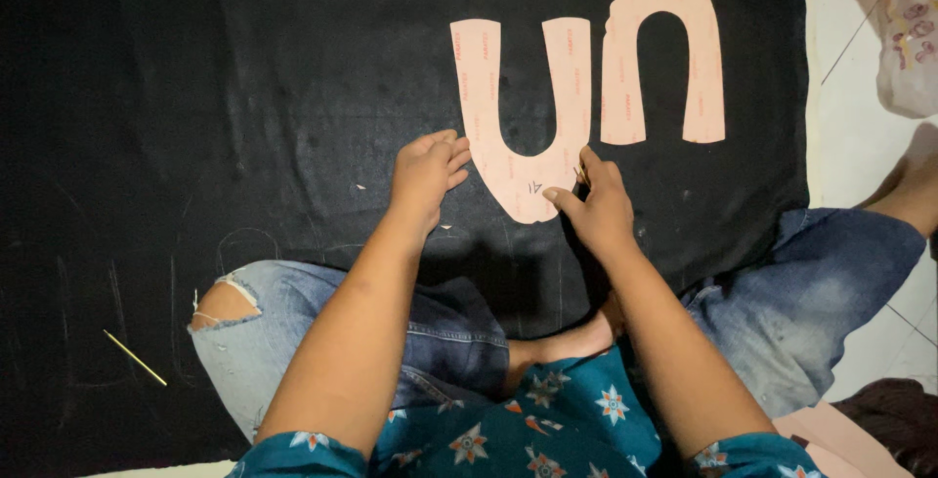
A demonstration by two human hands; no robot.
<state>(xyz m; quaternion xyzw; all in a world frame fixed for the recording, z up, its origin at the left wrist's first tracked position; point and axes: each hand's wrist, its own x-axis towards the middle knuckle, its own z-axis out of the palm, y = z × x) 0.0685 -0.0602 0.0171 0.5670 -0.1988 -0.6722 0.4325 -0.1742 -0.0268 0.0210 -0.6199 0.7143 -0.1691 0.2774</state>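
Note:
Two pink U-shaped card patterns lie on a black cloth (293, 97). The nearer pattern (523, 107) has its curved end toward me; the farther pattern (664, 38) has its curve pointing away. My left hand (427, 173) rests flat on the cloth by the nearer pattern's left arm, fingertips touching its edge. My right hand (594, 206) pinches something thin and small at the curved lower right edge of that pattern; I cannot make out what it is.
A thin yellow stick (135, 358) lies on the cloth at the lower left. My knees in torn blue jeans (293, 312) rest on the cloth. White tiled floor (850, 126) runs along the right, with a plastic bag (909, 28) at the top right.

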